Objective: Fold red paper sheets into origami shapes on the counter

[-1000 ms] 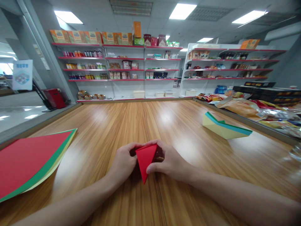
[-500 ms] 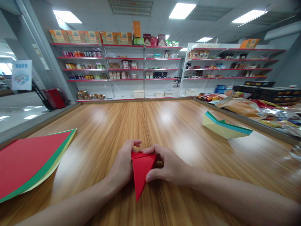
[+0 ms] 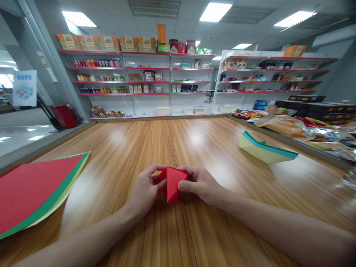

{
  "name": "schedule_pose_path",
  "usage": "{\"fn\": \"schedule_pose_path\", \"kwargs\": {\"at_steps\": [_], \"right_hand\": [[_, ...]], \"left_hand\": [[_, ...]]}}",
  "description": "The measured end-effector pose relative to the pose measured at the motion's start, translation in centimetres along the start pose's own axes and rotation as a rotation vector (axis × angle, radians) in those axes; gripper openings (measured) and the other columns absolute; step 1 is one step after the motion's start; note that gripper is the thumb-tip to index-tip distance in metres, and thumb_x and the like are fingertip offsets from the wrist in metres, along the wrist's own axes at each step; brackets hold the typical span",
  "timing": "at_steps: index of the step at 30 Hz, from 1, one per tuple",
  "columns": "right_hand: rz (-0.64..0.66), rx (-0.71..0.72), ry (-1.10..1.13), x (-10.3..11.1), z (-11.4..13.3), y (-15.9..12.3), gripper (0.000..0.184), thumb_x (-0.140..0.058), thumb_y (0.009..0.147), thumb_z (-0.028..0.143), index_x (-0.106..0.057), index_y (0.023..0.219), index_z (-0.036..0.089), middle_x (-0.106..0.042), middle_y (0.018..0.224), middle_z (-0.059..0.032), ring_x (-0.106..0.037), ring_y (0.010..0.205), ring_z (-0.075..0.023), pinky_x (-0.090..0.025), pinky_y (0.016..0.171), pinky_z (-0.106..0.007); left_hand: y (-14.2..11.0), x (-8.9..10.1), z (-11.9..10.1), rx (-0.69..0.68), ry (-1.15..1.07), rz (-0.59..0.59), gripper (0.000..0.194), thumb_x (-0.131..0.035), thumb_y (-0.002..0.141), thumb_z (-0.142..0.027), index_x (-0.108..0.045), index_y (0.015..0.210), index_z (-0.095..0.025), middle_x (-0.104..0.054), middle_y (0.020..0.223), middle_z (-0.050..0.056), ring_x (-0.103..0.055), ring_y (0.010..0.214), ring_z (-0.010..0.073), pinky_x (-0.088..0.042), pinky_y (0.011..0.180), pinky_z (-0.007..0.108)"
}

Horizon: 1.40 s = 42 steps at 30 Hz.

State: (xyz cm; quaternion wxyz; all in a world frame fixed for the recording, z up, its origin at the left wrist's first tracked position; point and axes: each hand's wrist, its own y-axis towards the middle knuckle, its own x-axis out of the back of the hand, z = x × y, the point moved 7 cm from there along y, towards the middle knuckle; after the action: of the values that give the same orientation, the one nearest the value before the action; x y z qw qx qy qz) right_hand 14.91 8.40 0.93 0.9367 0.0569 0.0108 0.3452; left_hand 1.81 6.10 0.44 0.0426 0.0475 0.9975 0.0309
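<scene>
At a wooden table [image 3: 125, 146], both hands [image 3: 143, 191] [image 3: 205, 186] gripping folded red paper [image 3: 173, 181], its underside hidden

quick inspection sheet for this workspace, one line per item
Surface: wood-grain table, seam near the middle, glare patches
Work items: red folded paper between the hands; sheet stack at left, red on top; boat-shaped folded paper at right
Clutter: packets and dark boxes beyond the table's right edge
Hands: left hand and right hand, both holding the red folded paper
Cables: nothing seen on the table
Surroundings: stocked shelves ahead, sign board at left, ceiling lights lit
</scene>
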Motion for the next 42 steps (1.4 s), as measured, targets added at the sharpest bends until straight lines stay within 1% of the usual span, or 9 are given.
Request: {"fn": "schedule_pose_path", "kwargs": {"at_steps": [5,10,15,21,25,31,37,40,42], "right_hand": [[-0.023,-0.041,0.014,0.4,-0.8,0.2,0.039,-0.075,0.070,0.041,-0.064,0.093,0.012,-0.065,0.082,-0.0049,-0.059,0.075,-0.0155,-0.047,0.071,-0.029],[0.014,-0.085,0.054,0.1,-1.0,0.2,0.039,-0.076,0.068,0.039,-0.062,0.093,0.013,-0.063,0.079,-0.0031,-0.057,0.069,-0.0129,-0.045,0.065,-0.026],[0.097,-0.080,-0.019,-0.8,-0.4,-0.2,0.042,-0.075,0.070,0.039,-0.060,0.101,0.016,-0.062,0.085,-0.0027,-0.056,0.070,-0.0126,-0.045,0.064,-0.026],[0.159,0.192,-0.314,-1.2,2.0,-0.4,0.040,-0.068,0.075,0.049,-0.067,0.100,0.017,-0.056,0.107,-0.0067,-0.053,0.102,-0.0203,-0.040,0.093,-0.034],[0.191,0.202,-0.333,-1.3,2.0,-0.4,0.053,-0.072,0.069,0.052,-0.066,0.108,0.019,-0.047,0.124,-0.0084,-0.044,0.118,-0.0240,-0.033,0.101,-0.037],[0.239,-0.072,-0.162,-1.7,0.4,-0.6,0.042,-0.077,0.068,0.038,-0.063,0.100,0.016,-0.059,0.084,-0.0007,-0.052,0.070,-0.0115,-0.041,0.064,-0.024],[0.182,-0.063,-0.030,-1.5,0.5,-0.5,0.031,-0.077,0.069,0.031,-0.064,0.090,0.012,-0.060,0.077,-0.0003,-0.052,0.066,-0.0086,-0.041,0.061,-0.020],[0.120,-0.113,-0.005,-1.1,-0.3,-0.3,0.034,-0.075,0.069,0.036,-0.062,0.091,0.013,-0.061,0.076,-0.0015,-0.055,0.061,-0.0099,-0.045,0.054,-0.021],[0.090,-0.155,0.008,-0.8,-0.8,-0.1,0.038,-0.074,0.070,0.040,-0.061,0.093,0.013,-0.062,0.074,-0.0025,-0.057,0.056,-0.0111,-0.046,0.048,-0.021]], "left_hand": [[0.3,-0.3,0.0,-0.063,0.167,0.029,0.024,-0.067,0.076,-0.031,-0.064,0.092,-0.014,-0.071,0.074,0.004,-0.066,0.063,0.0187,-0.051,0.058,0.027],[0.0,-1.4,0.3,-0.013,0.292,0.119,0.021,-0.060,0.081,-0.032,-0.066,0.090,-0.015,-0.067,0.063,0.001,-0.057,0.045,0.0145,-0.044,0.043,0.023],[-0.3,-1.1,-0.6,-0.100,0.403,0.097,0.013,-0.065,0.074,-0.026,-0.063,0.079,-0.014,-0.068,0.072,0.004,-0.063,0.067,0.0201,-0.048,0.058,0.027],[-0.3,-1.1,-0.7,-0.155,0.364,0.114,0.033,-0.061,0.077,-0.021,-0.051,0.109,-0.017,-0.066,0.099,0.008,-0.064,0.085,0.0217,-0.050,0.074,0.032],[-0.2,-1.0,0.2,-0.114,0.311,0.112,0.046,-0.063,0.076,-0.019,-0.042,0.116,-0.018,-0.060,0.111,0.010,-0.065,0.080,0.0194,-0.051,0.072,0.032],[-0.3,-0.5,0.7,-0.107,0.288,0.102,0.054,-0.064,0.077,-0.021,-0.036,0.123,-0.022,-0.051,0.114,0.008,-0.062,0.065,0.0136,-0.050,0.056,0.027],[-0.9,-1.6,0.4,-0.038,0.086,0.234,0.046,-0.063,0.081,-0.029,-0.041,0.121,-0.020,-0.061,0.101,0.007,-0.062,0.070,0.0161,-0.049,0.059,0.026],[-0.8,-1.2,0.1,-0.052,-0.002,0.196,0.031,-0.050,0.089,-0.035,-0.052,0.112,-0.014,-0.064,0.094,0.008,-0.061,0.076,0.0176,-0.050,0.066,0.027],[-0.7,-0.9,0.1,-0.063,-0.082,0.174,0.035,-0.044,0.092,-0.040,-0.056,0.108,-0.012,-0.064,0.092,0.010,-0.061,0.074,0.0188,-0.051,0.063,0.029]]}}
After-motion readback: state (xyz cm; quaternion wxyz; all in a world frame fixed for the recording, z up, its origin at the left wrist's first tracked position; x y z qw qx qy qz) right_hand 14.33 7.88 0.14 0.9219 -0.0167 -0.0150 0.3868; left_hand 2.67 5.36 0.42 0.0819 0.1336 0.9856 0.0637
